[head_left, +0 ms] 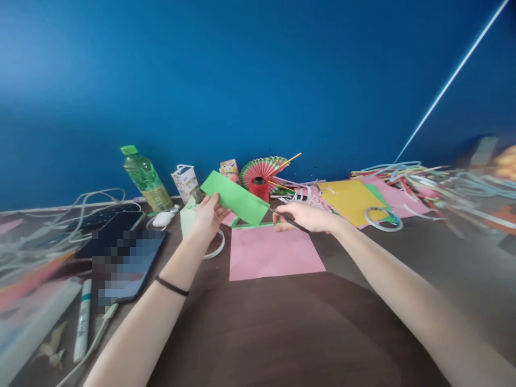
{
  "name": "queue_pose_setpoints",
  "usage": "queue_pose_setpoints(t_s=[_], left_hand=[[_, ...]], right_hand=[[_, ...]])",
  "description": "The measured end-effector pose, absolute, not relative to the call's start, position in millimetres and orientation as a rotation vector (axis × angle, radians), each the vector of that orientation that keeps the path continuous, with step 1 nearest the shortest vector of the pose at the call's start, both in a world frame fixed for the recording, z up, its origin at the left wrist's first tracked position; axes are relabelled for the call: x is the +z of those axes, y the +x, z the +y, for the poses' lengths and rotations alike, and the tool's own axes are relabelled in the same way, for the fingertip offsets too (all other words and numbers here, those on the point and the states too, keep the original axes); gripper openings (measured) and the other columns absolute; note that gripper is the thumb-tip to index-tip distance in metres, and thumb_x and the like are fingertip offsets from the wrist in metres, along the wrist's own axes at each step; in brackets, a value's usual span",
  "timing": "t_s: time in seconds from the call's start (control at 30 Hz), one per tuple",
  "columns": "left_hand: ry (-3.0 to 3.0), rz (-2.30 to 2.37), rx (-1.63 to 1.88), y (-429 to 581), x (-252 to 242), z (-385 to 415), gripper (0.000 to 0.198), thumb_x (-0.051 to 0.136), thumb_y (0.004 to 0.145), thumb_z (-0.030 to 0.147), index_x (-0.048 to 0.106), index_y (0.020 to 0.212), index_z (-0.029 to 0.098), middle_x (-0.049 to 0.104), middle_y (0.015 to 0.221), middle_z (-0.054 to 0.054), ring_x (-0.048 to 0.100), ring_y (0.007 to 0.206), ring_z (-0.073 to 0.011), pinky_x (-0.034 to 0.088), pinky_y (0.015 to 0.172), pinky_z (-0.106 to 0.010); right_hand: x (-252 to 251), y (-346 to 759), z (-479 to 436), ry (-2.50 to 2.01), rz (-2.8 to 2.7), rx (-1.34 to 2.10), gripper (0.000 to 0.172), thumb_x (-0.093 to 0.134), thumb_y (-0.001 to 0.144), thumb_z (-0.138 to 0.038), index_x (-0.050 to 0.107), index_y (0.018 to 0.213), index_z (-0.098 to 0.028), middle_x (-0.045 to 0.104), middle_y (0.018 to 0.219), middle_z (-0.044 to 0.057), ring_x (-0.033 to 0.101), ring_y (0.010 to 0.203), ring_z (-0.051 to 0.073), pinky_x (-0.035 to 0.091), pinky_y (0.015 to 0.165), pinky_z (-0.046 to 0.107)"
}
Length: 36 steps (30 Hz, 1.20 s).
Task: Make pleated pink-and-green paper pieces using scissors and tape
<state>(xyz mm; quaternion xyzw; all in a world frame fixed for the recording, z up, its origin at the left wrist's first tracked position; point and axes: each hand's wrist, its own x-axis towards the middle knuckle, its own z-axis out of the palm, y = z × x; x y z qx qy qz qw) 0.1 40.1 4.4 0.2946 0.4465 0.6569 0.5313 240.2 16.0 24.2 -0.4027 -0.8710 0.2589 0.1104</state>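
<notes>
My left hand grips the left end of a folded-looking green paper strip, held up over the table and slanting down to the right. My right hand is closed around a dark, thin tool that looks like scissors; its tip touches or nearly touches the strip's right end. Below both hands a pink sheet lies flat, with a green paper edge showing behind it. A red spool-like object stands just behind the strip.
A green bottle, a small carton and a paper fan stand along the blue wall. Left lie a tablet or phone, a marker and cables. A yellow sheet, a tape ring and paper strips lie right.
</notes>
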Motion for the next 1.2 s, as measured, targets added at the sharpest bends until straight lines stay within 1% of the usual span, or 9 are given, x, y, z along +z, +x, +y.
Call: queue_pose_setpoints(t_s=[0.2, 0.27, 0.43, 0.53, 0.6, 0.7, 0.87, 1.0, 1.2], left_hand=[[0.803, 1.036, 1.513, 1, 7, 33, 0.021, 0.07, 0.063, 0.019, 0.055, 0.077, 0.018, 0.061, 0.063, 0.003, 0.052, 0.044, -0.0048, 0.043, 0.044, -0.016], [0.852, 1.041, 1.491, 2, 8, 31, 0.024, 0.072, 0.06, 0.018, 0.056, 0.077, 0.018, 0.063, 0.068, 0.002, 0.054, 0.047, -0.0047, 0.043, 0.044, -0.015], [0.995, 1.058, 1.417, 4, 6, 28, 0.032, 0.074, 0.058, 0.02, 0.057, 0.085, 0.018, 0.067, 0.082, -0.002, 0.059, 0.055, -0.0083, 0.049, 0.051, -0.019], [1.044, 1.005, 1.367, 5, 5, 28, 0.036, 0.073, 0.059, 0.02, 0.056, 0.091, 0.018, 0.067, 0.089, -0.004, 0.064, 0.065, -0.0131, 0.053, 0.061, -0.026], [1.06, 0.968, 1.341, 5, 4, 28, 0.037, 0.073, 0.06, 0.02, 0.056, 0.094, 0.017, 0.067, 0.091, -0.005, 0.065, 0.071, -0.016, 0.054, 0.068, -0.031], [1.065, 0.949, 1.331, 5, 5, 27, 0.036, 0.072, 0.061, 0.018, 0.056, 0.093, 0.016, 0.068, 0.09, -0.007, 0.066, 0.074, -0.0184, 0.054, 0.072, -0.035], [1.056, 0.975, 1.343, 6, 6, 26, 0.034, 0.07, 0.062, 0.015, 0.057, 0.093, 0.015, 0.069, 0.088, -0.008, 0.066, 0.076, -0.0199, 0.055, 0.073, -0.036], [1.059, 0.961, 1.337, 8, 6, 25, 0.035, 0.07, 0.061, 0.015, 0.058, 0.094, 0.013, 0.069, 0.089, -0.011, 0.066, 0.077, -0.0217, 0.054, 0.074, -0.038], [1.095, 0.929, 1.297, 12, 6, 22, 0.035, 0.072, 0.06, 0.017, 0.058, 0.092, 0.013, 0.069, 0.09, -0.01, 0.066, 0.078, -0.0224, 0.054, 0.074, -0.038]], right_hand=[[23, 241, 16, -1.213, -2.528, 0.75, 0.04, 0.055, 0.072, -0.057, 0.055, 0.082, -0.017, 0.048, 0.067, -0.002, 0.038, 0.058, 0.01, 0.026, 0.054, 0.023], [23, 241, 16, -1.208, -2.521, 0.749, 0.039, 0.056, 0.072, -0.056, 0.055, 0.081, -0.017, 0.048, 0.066, -0.002, 0.038, 0.057, 0.009, 0.026, 0.054, 0.023], [24, 241, 16, -1.198, -2.519, 0.743, 0.038, 0.056, 0.073, -0.055, 0.055, 0.079, -0.017, 0.047, 0.063, -0.003, 0.038, 0.056, 0.009, 0.027, 0.053, 0.023], [23, 240, 16, -1.188, -2.512, 0.781, 0.037, 0.054, 0.074, -0.054, 0.054, 0.078, -0.017, 0.045, 0.059, -0.004, 0.036, 0.052, 0.008, 0.027, 0.05, 0.022], [23, 240, 15, -1.175, -2.501, 0.821, 0.036, 0.053, 0.075, -0.053, 0.053, 0.078, -0.017, 0.044, 0.056, -0.004, 0.036, 0.049, 0.007, 0.027, 0.048, 0.022], [22, 239, 14, -1.166, -2.468, 0.895, 0.037, 0.052, 0.076, -0.054, 0.053, 0.078, -0.017, 0.045, 0.055, -0.004, 0.038, 0.045, 0.006, 0.029, 0.045, 0.021], [21, 240, 13, -1.176, -2.409, 1.02, 0.039, 0.055, 0.073, -0.055, 0.054, 0.08, -0.017, 0.05, 0.059, -0.003, 0.041, 0.042, 0.006, 0.032, 0.043, 0.02], [20, 239, 14, -1.16, -2.383, 1.064, 0.04, 0.055, 0.072, -0.056, 0.055, 0.08, -0.016, 0.049, 0.055, -0.003, 0.043, 0.041, 0.006, 0.032, 0.043, 0.019], [17, 238, 15, -1.135, -2.384, 1.094, 0.042, 0.049, 0.076, -0.057, 0.055, 0.079, -0.016, 0.05, 0.053, -0.002, 0.049, 0.044, 0.009, 0.031, 0.043, 0.021]])
